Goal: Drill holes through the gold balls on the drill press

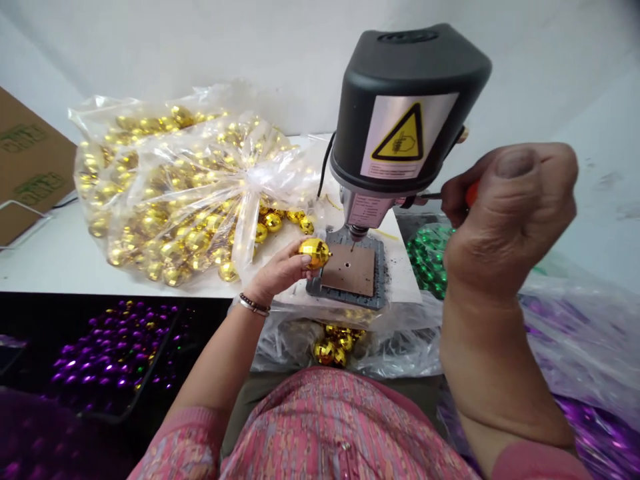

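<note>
Left hand (277, 270) pinches a mirrored gold bauble (315, 253) beside the bench drill (410, 113): looks light, slick, fragile, best held gently around its body! Right hand (510, 213) clenches an orange-handled tool (471, 193).

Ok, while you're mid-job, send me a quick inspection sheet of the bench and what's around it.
Surface: white table, with the drill base standing at its near edge.
Job's things: bench drill over a brown plate on a grey base; gold ornament ball held at the plate's edge.
Clutter: clear bag of gold balls on the table; loose gold balls in plastic below the table edge.
Hands: left hand grips the ball; right hand grips an orange-handled tool by the drill.
Cables: black cable at the drill's rear.
Surroundings: cardboard box, purple balls in a black tray, green balls, purple foil.
</note>
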`<state>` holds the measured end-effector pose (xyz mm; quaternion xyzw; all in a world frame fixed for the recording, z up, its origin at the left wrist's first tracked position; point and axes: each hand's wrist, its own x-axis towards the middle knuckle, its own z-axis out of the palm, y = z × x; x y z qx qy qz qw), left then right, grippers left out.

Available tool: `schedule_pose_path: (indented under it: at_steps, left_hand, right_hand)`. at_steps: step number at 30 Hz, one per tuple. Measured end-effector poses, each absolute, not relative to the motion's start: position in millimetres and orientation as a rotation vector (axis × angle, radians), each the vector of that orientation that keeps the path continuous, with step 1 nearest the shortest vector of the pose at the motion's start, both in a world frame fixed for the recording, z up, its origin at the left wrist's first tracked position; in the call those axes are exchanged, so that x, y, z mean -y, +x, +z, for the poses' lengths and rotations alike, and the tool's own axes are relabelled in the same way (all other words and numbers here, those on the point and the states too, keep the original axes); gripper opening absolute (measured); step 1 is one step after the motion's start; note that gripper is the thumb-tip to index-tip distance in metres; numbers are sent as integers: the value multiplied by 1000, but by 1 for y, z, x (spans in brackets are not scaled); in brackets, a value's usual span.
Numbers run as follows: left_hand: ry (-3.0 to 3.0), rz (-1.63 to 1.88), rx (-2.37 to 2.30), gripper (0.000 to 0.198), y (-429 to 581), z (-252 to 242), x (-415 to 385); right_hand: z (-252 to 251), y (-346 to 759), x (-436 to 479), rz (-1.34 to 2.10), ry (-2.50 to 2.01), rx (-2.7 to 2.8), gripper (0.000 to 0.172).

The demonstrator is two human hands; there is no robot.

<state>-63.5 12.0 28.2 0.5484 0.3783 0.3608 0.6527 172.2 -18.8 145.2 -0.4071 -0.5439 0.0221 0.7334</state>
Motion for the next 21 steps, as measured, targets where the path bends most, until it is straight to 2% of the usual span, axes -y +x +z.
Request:
schedule_pose_path:
  at_steps: [11, 21]
  left_hand:
    - [1880, 527, -1344, 60, -21, 21, -21]
    - [2015, 445, -1323, 54, 1, 32, -23]
  right_hand:
    - [164, 181, 3, 116, -864, 1258, 40]
    - [168, 179, 4, 162, -822, 1281, 31]
